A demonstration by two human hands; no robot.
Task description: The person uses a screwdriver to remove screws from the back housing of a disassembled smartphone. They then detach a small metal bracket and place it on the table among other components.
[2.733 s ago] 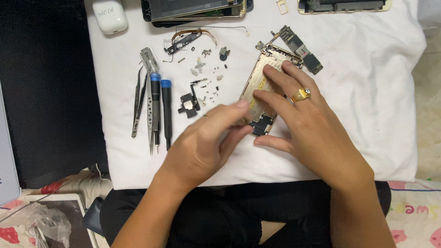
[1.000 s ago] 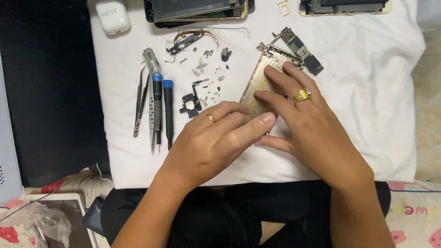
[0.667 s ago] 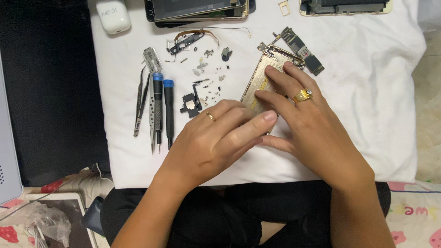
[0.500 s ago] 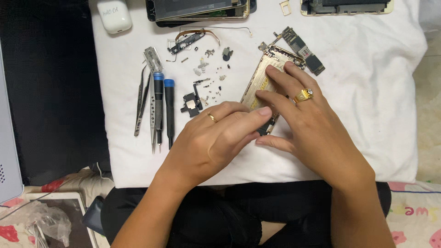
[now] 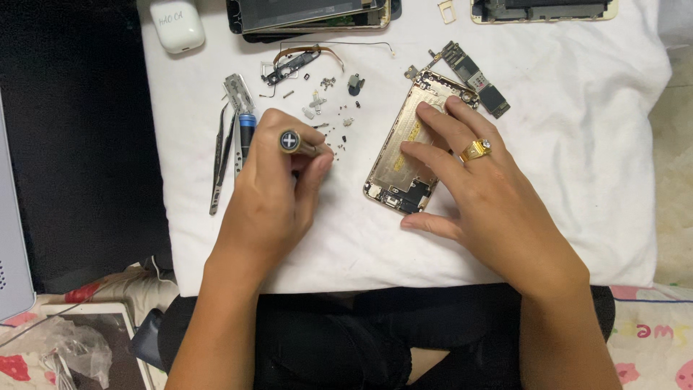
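Left hand (image 5: 271,191) lifted a screwdriver (image 5: 292,141) beside the phone housing (image 5: 404,144).

The phone shell (image 5: 404,155) is gold-toned metal with a dull brushed sheen; the cloth (image 5: 577,144) beneath it is white, soft and matt, faintly creased. The screwdriver (image 5: 290,141) cap looks like polished metal, the tweezers (image 5: 218,162) like bare steel, and the earbud case (image 5: 177,25) like smooth glossy white plastic
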